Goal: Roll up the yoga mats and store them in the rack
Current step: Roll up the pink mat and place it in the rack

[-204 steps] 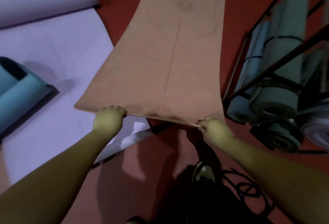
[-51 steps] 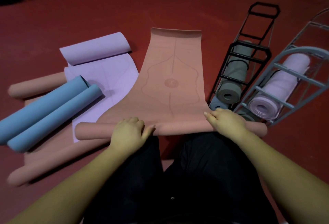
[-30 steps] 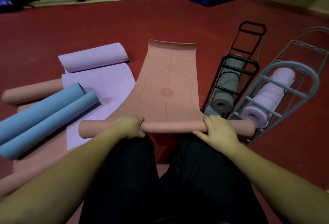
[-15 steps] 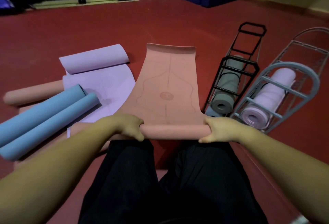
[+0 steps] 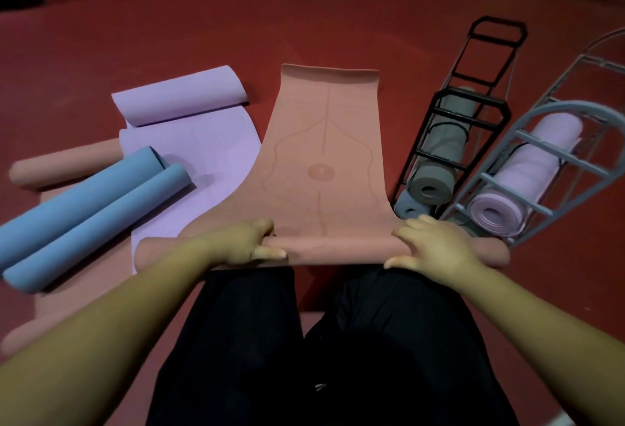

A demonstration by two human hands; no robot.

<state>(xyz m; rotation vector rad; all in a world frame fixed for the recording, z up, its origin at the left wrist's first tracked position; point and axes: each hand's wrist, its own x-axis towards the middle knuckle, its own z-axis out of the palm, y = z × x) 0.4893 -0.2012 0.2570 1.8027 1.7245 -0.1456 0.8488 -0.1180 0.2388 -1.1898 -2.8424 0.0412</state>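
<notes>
Fingers of the left hand curl round the rolled end of the salmon-pink yoga mat, thumb-side digits lying along the front of the roll; fingers of the right hand lie spread and fairly straight over the top of the same roll, thumb pointing left along its near edge. Head view, item by item: pink mat, partly rolled, the roll lying crosswise just ahead of the person's knees, the unrolled length stretching away across the red floor with its far edge slightly curled up; a printed centre line and round emblem show on its face. Lilac mat, left of the pink one and partly beneath its edge, flat in the near part, rolled at the far end. Blue mat, further left, rolled from both ends into twin tubes resting on the lilac mat. Second pink mat, behind and under the blue one, one rolled end visible. Black wire rack, right of the pink mat, lying on its side, holding a grey rolled mat above a bluish roll. Grey arched rack, beside the black one, holding a pale lilac rolled mat. Black trousers, foreground.
</notes>
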